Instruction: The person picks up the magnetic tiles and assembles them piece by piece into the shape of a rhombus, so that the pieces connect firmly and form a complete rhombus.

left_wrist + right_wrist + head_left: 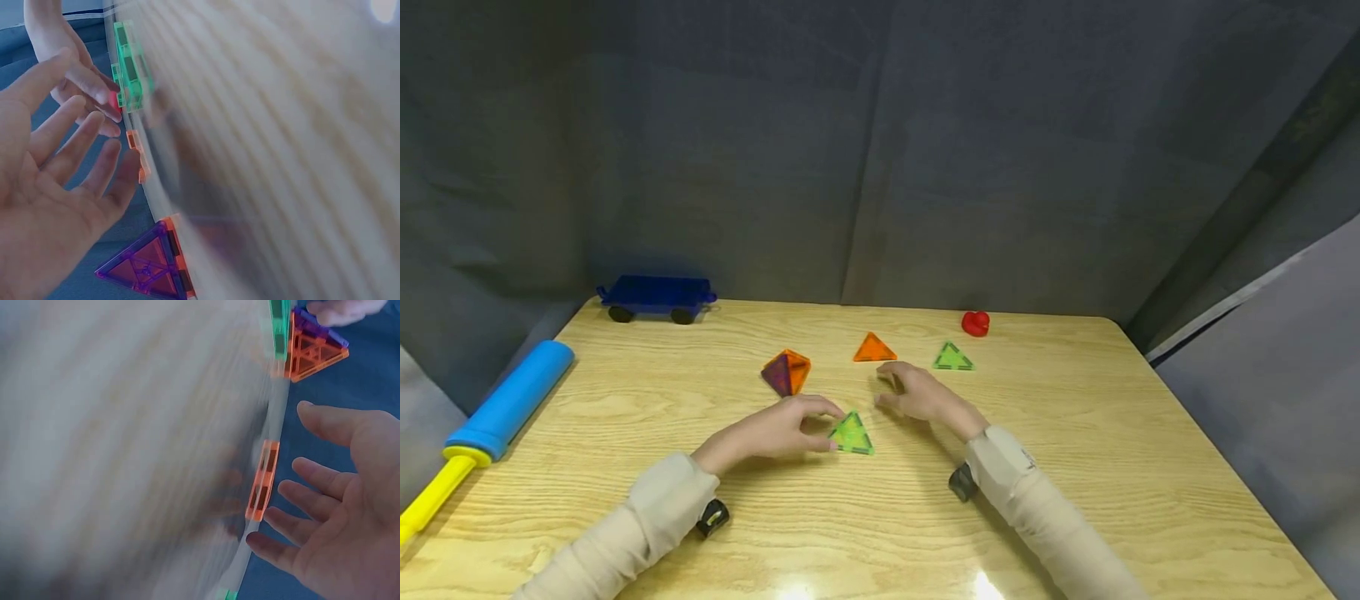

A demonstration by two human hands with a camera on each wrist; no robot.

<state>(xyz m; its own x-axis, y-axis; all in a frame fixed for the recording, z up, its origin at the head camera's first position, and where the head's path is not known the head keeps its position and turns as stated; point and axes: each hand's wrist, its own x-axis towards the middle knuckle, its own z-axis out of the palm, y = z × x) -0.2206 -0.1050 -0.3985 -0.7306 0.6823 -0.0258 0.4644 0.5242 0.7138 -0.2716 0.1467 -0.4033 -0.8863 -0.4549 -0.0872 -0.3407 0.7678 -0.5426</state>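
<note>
Beside the nearer green triangular magnetic tile (852, 433), my left hand (783, 430) has its thumb and fingers parted at the tile's left edge. Whether they touch it I cannot tell. The left wrist view shows this hand's fingers (65, 150) spread and loosely bent. My right hand (921, 395) hovers to the right, fingers relaxed, with nothing in its grasp. Closest to it lies an orange triangular tile (874, 348), also seen beyond its fingers in the right wrist view. A second green triangular tile (953, 357) lies further right. Behind my left hand stands a small orange and purple tile pyramid (786, 372).
At the table's back left stands a dark blue wheeled toy car base (658, 292). A blue and yellow tube-shaped toy (512, 400) lies along the left edge. Near the back edge sits a small red toy (975, 323). Dark cloth (865, 150) hangs behind the wooden table (1112, 433).
</note>
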